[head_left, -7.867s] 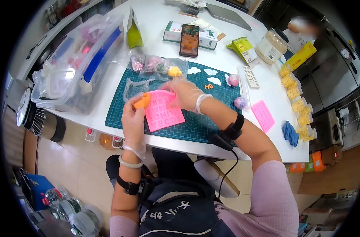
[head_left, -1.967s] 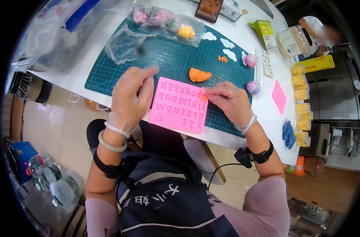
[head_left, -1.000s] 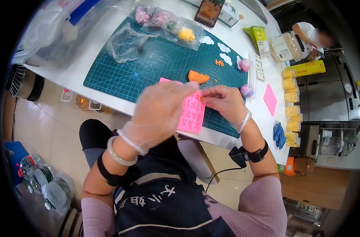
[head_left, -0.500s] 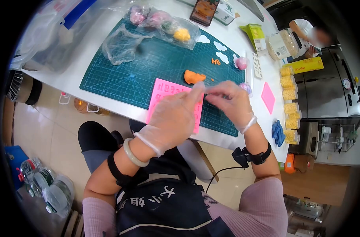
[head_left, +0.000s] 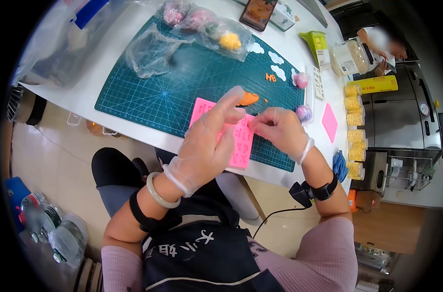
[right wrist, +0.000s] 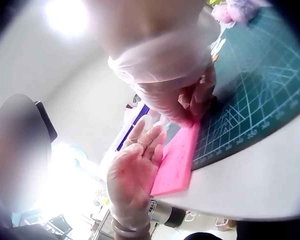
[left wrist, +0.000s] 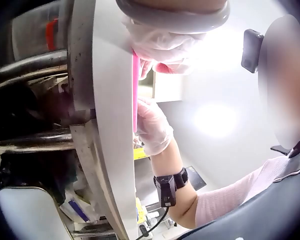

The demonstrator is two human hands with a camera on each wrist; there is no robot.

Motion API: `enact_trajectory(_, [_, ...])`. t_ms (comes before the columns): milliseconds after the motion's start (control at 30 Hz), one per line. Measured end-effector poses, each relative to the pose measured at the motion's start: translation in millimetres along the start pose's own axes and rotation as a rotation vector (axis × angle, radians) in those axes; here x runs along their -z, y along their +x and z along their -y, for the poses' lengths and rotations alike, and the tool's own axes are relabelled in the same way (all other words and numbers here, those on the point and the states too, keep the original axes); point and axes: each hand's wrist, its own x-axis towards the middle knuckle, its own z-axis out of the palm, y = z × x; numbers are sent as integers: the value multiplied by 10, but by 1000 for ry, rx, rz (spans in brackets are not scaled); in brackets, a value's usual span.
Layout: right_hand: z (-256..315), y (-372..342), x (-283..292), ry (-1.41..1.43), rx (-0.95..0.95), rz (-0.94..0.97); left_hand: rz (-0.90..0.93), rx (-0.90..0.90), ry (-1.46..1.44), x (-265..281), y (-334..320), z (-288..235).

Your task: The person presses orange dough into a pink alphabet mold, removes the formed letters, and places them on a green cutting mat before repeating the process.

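A pink letter mold (head_left: pixel 241 151) lies at the near edge of the green mat. Over its middle is the gloved left hand (head_left: pixel 204 141), palm turned sideways with fingers loosely bent and nothing visible in them. At the mold's right edge the gloved right hand (head_left: pixel 282 130) pinches the rim between thumb and fingers; in the right wrist view its fingertips meet the mold's (right wrist: pixel 177 162) far corner. An orange lump (head_left: pixel 249 99) rests just beyond the mold, partly behind the left fingers, with a tiny orange bit (head_left: pixel 265 100) beside it.
The green mat (head_left: pixel 148 97) carries orange letters (head_left: pixel 270 77), white clouds (head_left: pixel 278 73), marbled balls (head_left: pixel 303 113) and bagged clay (head_left: pixel 230 41). A second pink mold (head_left: pixel 330 122) and several yellow-filled jars (head_left: pixel 355 118) stand right; a clear bin (head_left: pixel 61 53) is left.
The left hand came in from the left over the mold, then drew its fingertips back from the right hand. The orange lump, earlier held in the left hand, now lies on the mat.
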Motion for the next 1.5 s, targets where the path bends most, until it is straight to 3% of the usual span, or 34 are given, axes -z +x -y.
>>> enact_trajectory(67, [41,97,50,115,-223,138,2,-7,-4,0,-7,6])
enact_trajectory(200, [121,205,88,198,-306,199,2,-45,-17,19,9,17])
enact_trajectory(267, [199,224,87,176,-424,131,-6,-61,-49,36,27,18])
enact_trajectory(367, [155,202,25,244,-407,134,-9,-39,-120,2,16,7])
enact_trajectory(533, [143,143,39,402,-385,103,11,-74,12,57,14,29])
enact_trajectory(600, [238,198,168,522,-602,177,6,-78,25,77,17,21])
enact_trajectory(700, [253,263,144,332,-566,226,-19,-62,6,26,-20,34])
enact_trajectory(900, [70,238,121,374,-421,286,-18,-42,3,36,3,-5])
enact_trajectory(1033, [158,269,153,490,-550,241,-22,-79,-5,21,-2,32])
enact_trajectory(1100, [135,265,145,349,-468,296,-22,-66,-21,3,-15,47])
enact_trajectory(1333, [128,287,146,309,-425,353,1,-86,12,46,2,28])
enact_trajectory(1433, [164,206,47,267,-440,254,4,-80,-7,52,-4,34])
enact_trajectory(1500, [86,116,-76,147,-301,55,5,-66,-47,50,-4,14])
